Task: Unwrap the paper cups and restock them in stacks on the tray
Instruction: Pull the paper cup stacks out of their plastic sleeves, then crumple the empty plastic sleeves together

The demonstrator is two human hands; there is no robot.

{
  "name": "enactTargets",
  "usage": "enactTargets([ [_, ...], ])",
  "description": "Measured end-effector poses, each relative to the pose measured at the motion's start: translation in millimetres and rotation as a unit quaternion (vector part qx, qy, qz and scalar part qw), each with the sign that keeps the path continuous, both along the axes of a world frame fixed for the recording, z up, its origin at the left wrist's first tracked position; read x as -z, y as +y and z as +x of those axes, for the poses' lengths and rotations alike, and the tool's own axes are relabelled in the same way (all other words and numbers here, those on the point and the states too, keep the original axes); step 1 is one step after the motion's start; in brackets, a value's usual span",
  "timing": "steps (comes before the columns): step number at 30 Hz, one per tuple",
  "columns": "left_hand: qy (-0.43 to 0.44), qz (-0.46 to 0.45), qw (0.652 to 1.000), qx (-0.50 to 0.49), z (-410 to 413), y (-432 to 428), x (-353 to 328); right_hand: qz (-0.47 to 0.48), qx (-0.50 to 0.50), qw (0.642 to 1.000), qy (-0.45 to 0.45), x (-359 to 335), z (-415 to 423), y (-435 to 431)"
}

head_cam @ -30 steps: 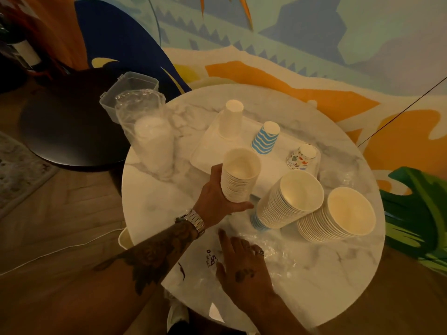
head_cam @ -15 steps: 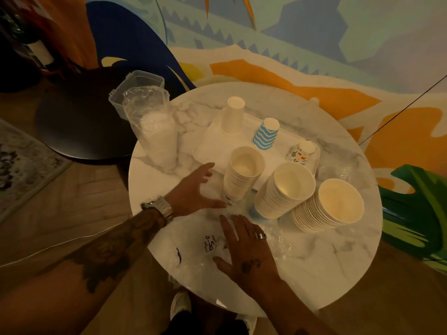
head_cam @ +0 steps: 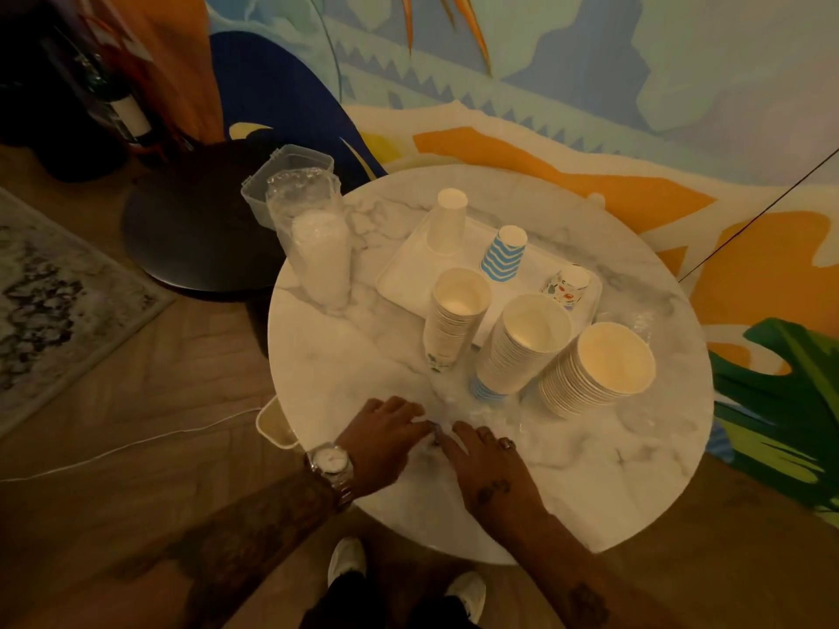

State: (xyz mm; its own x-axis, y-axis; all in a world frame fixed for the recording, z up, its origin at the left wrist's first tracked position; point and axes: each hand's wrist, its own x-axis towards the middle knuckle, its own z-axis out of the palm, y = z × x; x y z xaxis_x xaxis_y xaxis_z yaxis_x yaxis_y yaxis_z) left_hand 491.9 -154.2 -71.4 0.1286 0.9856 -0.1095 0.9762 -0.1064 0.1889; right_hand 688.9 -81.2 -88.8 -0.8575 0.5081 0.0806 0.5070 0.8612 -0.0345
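Barely past table edge [head_cam: 417, 525] (left hand [head_cam: 381, 442])

We see a dim, warm, yellowish scene; the light appears to come from overhead, since the marble top of the desk [head_cam: 590, 469] is the brightest area and the insides of the cup stacks [head_cam: 535, 329] glow; the floor [head_cam: 136, 401] and the upper left corner sink into near black; the left hand [head_cam: 381, 442] and right hand [head_cam: 490, 465] are smeared by motion blur at the fingertips; grain and soft focus dull fine detail throughout; the wide lens bends the edges, so the mural wall [head_cam: 635, 84] curves.
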Motion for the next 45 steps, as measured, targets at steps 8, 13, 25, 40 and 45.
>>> enactTargets([
  [8, 0.081, 0.006, 0.996, 0.034, -14.5, 8.1, 9.5, -0.063, -0.037, 0.996, 0.045, 15.8, 12.1, 19.5],
  [13, 0.042, -0.099, 0.994, 0.001, -23.4, 14.9, 6.4, -0.102, -0.040, 0.993, 0.048, 18.2, 19.3, 23.7],
  [25, -0.184, 0.064, 0.965, -0.175, -39.7, -1.3, -46.5, -0.213, -0.071, 0.943, 0.244, -52.9, -52.3, 8.0],
  [40, -0.367, 0.359, 0.790, -0.334, -239.6, 57.8, -119.5, -0.271, 0.113, 0.880, 0.374, -154.0, -258.9, 61.2],
  [45, -0.107, 0.383, 0.915, -0.073, -268.4, 92.7, -116.9, -0.215, 0.121, 0.935, 0.254, -157.5, -308.9, 83.4],
])
